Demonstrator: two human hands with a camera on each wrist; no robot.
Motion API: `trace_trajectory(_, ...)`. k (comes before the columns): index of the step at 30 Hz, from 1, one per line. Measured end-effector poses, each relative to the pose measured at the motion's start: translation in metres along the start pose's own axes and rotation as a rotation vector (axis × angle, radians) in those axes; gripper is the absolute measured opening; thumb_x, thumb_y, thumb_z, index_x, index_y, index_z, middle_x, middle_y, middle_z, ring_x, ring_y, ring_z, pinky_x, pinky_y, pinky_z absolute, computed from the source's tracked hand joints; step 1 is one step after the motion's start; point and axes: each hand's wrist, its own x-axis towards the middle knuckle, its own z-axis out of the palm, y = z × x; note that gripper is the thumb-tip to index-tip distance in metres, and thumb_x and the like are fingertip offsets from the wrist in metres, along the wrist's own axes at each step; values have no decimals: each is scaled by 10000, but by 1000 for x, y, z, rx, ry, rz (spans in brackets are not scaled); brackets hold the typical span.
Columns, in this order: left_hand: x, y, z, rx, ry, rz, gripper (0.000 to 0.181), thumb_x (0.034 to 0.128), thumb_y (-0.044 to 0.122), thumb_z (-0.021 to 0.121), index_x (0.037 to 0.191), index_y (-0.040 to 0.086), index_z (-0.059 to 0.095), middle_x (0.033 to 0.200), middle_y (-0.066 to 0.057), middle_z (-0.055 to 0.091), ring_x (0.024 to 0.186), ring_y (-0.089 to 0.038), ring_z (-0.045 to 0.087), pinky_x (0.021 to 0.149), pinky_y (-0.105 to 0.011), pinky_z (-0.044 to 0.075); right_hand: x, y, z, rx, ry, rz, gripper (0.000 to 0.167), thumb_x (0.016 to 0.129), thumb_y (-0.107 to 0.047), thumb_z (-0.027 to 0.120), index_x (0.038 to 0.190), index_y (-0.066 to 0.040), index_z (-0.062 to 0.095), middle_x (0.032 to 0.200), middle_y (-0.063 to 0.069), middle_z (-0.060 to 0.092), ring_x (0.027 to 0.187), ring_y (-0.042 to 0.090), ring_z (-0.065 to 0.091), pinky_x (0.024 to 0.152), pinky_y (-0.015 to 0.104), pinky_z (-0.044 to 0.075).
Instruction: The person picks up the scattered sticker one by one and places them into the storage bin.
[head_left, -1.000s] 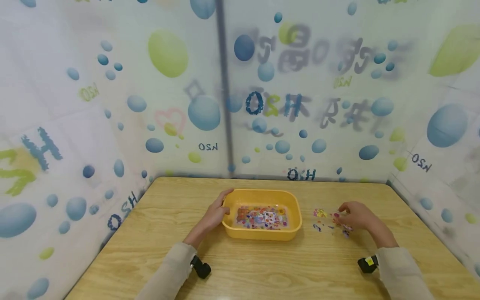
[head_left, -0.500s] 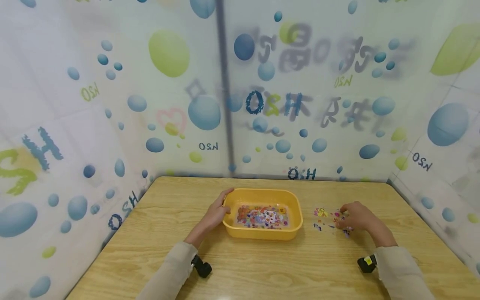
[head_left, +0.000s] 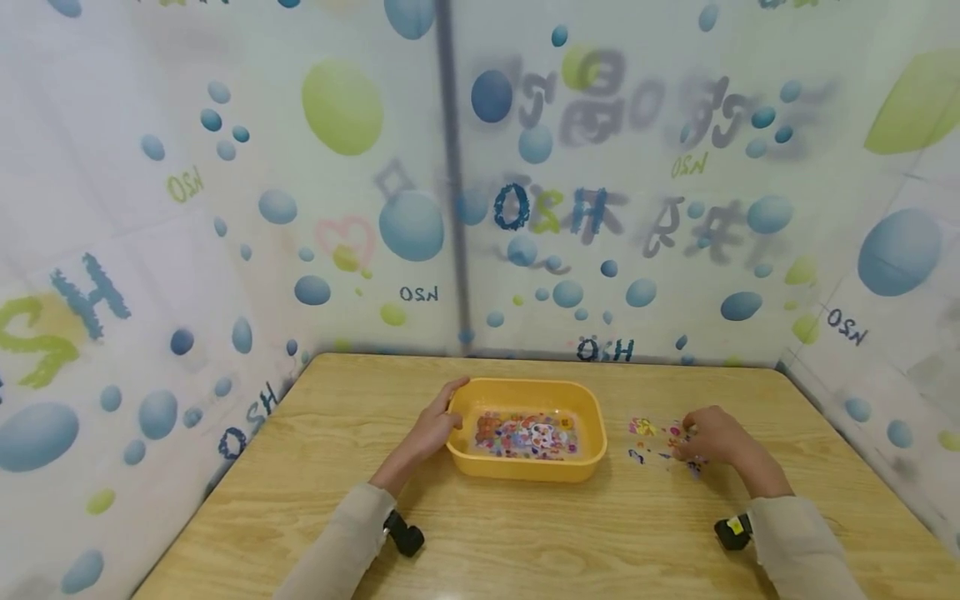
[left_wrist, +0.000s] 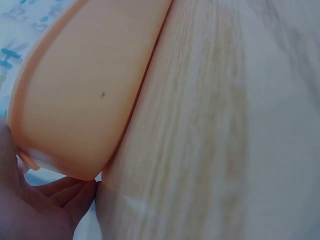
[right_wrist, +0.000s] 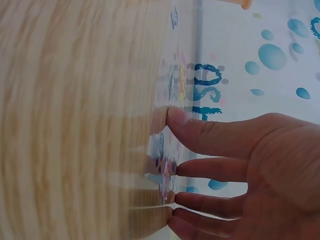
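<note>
A yellow plastic basin (head_left: 525, 471) stands on the table, with a colourful sheet of cartoon stickers (head_left: 525, 435) lying on its bottom. My left hand (head_left: 431, 429) grips the basin's left end, thumb over the rim and the other fingers outside; the left wrist view shows fingers under its corner. To the right of the basin, a clear sheet with small colourful stickers (head_left: 643, 427) lies flat on the wood. My right hand (head_left: 716, 437) rests its fingertips on that sheet's right part and hides some of it. The right wrist view shows the thumb (right_wrist: 210, 131) and extended fingers touching the surface.
The light wooden table (head_left: 540, 533) meets a fabric wall (head_left: 660, 250) printed with blue and green dots at the back and both sides. A small black camera (head_left: 403, 533) sits at the left wrist, and another black camera (head_left: 732, 532) at the right.
The right hand's fingertips have shifted very slightly to the right over the sticker sheet. The left hand keeps its grip, and the basin stays in place.
</note>
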Motion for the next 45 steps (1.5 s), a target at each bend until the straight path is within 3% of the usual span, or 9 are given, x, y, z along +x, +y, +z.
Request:
trace_trajectory(13, -4, -1, -1, -10, 7, -15, 769, 869, 18, 476, 1612, 176, 358, 1695, -144, 307, 1554, -415, 276, 1194, -591, 321, 5, 0, 4, -12, 35, -24, 470, 825, -220, 826, 1110, 123, 677, 1062, 258, 698, 851, 283, 575, 868, 546, 534)
trace_trajectory(20, -4, -1, -1, -5, 9, -17, 764, 875, 15, 473, 1613, 177, 356, 1697, -146, 301, 1552, -420, 279, 1168, -581, 350, 2, -4, 2, 40, 18, 40, 522, 821, -225, 838, 1170, 109, 640, 1125, 283, 667, 889, 310, 559, 843, 516, 530)
trace_trajectory(27, -4, 0, 0, -10, 6, -13, 762, 879, 15, 470, 1611, 194, 360, 1696, -143, 303, 1554, -410, 281, 1189, -584, 333, 0, 2, -1, 122, 29, 22, 531, 814, -184, 828, 1201, 115, 623, 1103, 291, 676, 899, 311, 622, 780, 465, 549)
trace_trajectory(35, -2, 2, 0, -17, 8, -17, 769, 869, 13, 471, 1605, 213, 371, 1693, -139, 315, 1550, -401, 295, 1198, -579, 326, -4, 8, -8, 242, 53, -28, 517, 850, -131, 799, 1257, 128, 612, 1217, 384, 635, 1099, 514, 631, 822, 506, 581)
trace_trajectory(38, -1, 2, 0, -5, 8, -13, 770, 862, 10, 472, 1602, 202, 376, 1685, -150, 327, 1536, -415, 319, 1187, -582, 343, -6, 7, -10, 333, 57, -13, 477, 883, -86, 750, 1269, 147, 591, 1239, 393, 618, 1059, 463, 665, 811, 474, 596)
trace_trajectory(42, -1, 1, 0, 9, 7, -10, 768, 856, 11, 470, 1598, 190, 380, 1675, -167, 342, 1514, -432, 356, 1170, -581, 368, -8, 7, -11, 446, 83, 16, 373, 930, -33, 685, 1229, 168, 586, 1198, 390, 630, 930, 302, 714, 789, 408, 612)
trace_trajectory(45, -1, 1, 0, 11, 7, -12, 771, 854, 13, 470, 1599, 190, 379, 1674, -168, 342, 1510, -434, 362, 1162, -577, 376, -6, 9, -10, 476, 96, 23, 298, 944, -24, 670, 1178, 154, 623, 1151, 343, 656, 892, 221, 689, 770, 339, 604)
